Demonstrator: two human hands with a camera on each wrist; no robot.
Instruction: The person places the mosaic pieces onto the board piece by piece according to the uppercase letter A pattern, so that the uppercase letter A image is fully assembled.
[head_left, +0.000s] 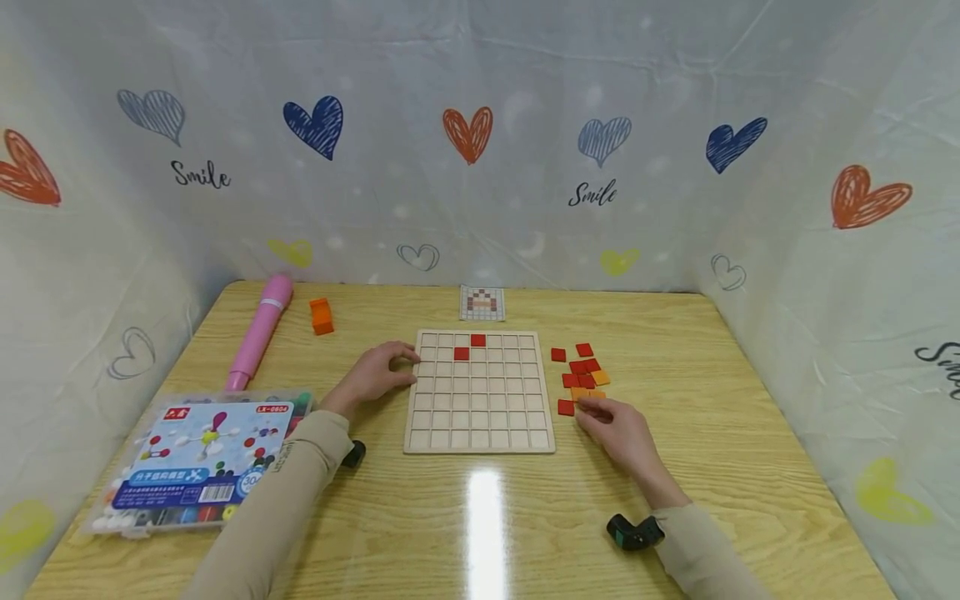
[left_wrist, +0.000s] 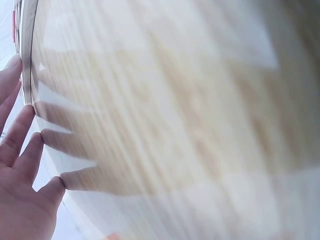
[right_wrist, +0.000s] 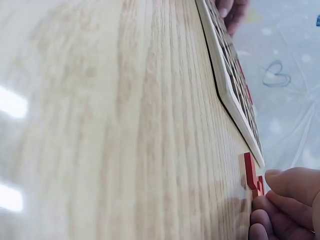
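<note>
Lying at the left of the table (head_left: 420,517), a molecular-model box (head_left: 202,458) sits partly behind the person's left sleeve (head_left: 300,475). Past its far edge a pink cylinder (head_left: 260,333) rests at a slant, with an orange block (head_left: 321,317) to its right.

Next comes the left hand (head_left: 375,375), its fingers spread and loosely bent, fingertips at the left edge of a wooden grid board (head_left: 480,421); the grip is wide and wraps round nothing. The board lies flat in the middle, one red tile (head_left: 478,340) in its far row and another red tile (head_left: 461,354) one row nearer and one column left. Just beyond the board is a printed card (head_left: 482,304).

To the board's right lie loose red tiles (head_left: 558,355) and orange tiles (head_left: 601,377), some touching or overlapping. The right hand (head_left: 618,425) reaches the near orange ones, thumb and fingers set narrow; whether they pinch a tile, I cannot tell. A black wrist device (head_left: 635,532) sits at the right cuff.
</note>
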